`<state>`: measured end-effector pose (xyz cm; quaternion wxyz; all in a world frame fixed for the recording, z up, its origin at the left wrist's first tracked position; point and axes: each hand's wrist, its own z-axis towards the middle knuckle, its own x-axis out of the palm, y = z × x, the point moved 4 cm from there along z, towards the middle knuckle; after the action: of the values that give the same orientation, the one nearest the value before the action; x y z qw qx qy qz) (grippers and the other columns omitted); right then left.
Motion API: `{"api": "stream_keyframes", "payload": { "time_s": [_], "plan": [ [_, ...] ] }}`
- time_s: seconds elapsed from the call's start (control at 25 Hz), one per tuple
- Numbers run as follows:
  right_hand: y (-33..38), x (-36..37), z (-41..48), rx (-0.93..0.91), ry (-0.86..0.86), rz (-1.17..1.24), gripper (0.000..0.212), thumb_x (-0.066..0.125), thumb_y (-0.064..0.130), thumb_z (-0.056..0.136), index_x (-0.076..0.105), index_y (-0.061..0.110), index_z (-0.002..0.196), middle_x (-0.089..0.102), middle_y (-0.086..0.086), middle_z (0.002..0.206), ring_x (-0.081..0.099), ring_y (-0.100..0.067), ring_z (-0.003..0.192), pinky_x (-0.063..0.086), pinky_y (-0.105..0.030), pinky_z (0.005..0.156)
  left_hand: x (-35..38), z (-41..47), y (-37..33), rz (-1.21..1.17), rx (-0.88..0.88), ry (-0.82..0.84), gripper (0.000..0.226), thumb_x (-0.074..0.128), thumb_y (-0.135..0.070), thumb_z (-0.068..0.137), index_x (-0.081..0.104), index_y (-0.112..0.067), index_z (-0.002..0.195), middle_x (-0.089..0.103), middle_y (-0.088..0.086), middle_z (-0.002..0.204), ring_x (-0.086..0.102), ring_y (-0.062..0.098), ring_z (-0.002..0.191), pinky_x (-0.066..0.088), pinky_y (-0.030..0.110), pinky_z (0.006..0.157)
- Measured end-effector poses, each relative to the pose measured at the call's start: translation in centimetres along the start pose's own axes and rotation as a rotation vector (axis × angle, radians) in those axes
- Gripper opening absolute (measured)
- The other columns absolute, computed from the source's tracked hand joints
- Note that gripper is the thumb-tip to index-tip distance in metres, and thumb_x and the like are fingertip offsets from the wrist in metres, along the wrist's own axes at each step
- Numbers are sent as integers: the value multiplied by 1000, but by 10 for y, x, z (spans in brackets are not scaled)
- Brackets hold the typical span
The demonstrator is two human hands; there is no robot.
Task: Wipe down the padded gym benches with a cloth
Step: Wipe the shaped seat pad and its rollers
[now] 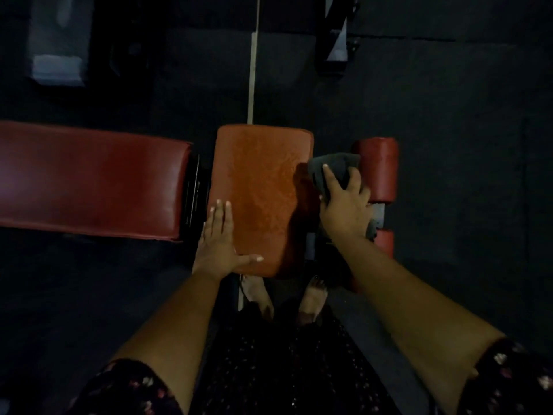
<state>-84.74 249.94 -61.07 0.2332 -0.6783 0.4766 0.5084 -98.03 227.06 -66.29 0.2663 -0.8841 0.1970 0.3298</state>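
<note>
Two red pads fill the middle band of the frame: a long glossy back pad (89,181) at the left and a shorter seat pad (263,190) in the centre, with a dark gap between them. The seat pad is a lighter orange-red, with a mottled, speckled surface. Just right of it stands a red roller pad (380,169), and a second roller (384,241) shows below that.

The left hand (217,244) lies flat on the seat pad's lower left corner, its fingers straight and pressed together and its thumb splayed out along the near edge. The right hand (344,211) grips a dark grey cloth (329,166) at the seat pad's right edge, between that pad and the upper roller. Its forefinger is stretched over the fabric and the other fingers are curled round it.

The room is dim (detail is lost in the shadows). Dark matting covers the floor (463,115), and a pale strip (253,70) runs from the seat pad toward the top centre. Blurred dark equipment sits at the upper left and upper right. Bare feet (312,298) and dark floral sleeves (134,387) show at the bottom.
</note>
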Motion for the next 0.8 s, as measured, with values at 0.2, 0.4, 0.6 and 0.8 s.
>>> {"api": "stream_keyframes", "payload": {
  "time_s": [0.2,0.4,0.6,0.8],
  "plan": [
    [0,14,33,-96,186,-116,73,55,46,92,11,49,150,-4,0,163,20,-48,136,38,-62,97,16,8,-1,25,12,83,156,68,-85,50,-45,-22,137,-52,3,145,-44,22,137,-23,42,115],
    [-11,20,19,-200,36,-128,73,52,15,94,18,48,150,11,-5,163,42,-43,111,47,-44,82,15,14,-1,18,9,107,153,68,-85,51,-49,-27,132,-56,0,138,-47,20,133,-27,39,111],
    [-26,55,-65,-237,-66,-108,84,73,10,77,37,43,146,31,-11,156,49,-44,95,53,-45,59,19,14,0,13,9,86,154,63,-89,48,-48,-27,134,-53,3,144,-46,21,136,-30,37,109],
    [-36,31,-38,-387,-81,-300,70,74,15,77,51,42,138,46,-9,147,53,-45,94,49,-45,59,21,15,3,-19,32,40,152,50,-97,40,-48,-30,134,-56,-2,140,-46,18,135,-33,32,107]
  ]
}}
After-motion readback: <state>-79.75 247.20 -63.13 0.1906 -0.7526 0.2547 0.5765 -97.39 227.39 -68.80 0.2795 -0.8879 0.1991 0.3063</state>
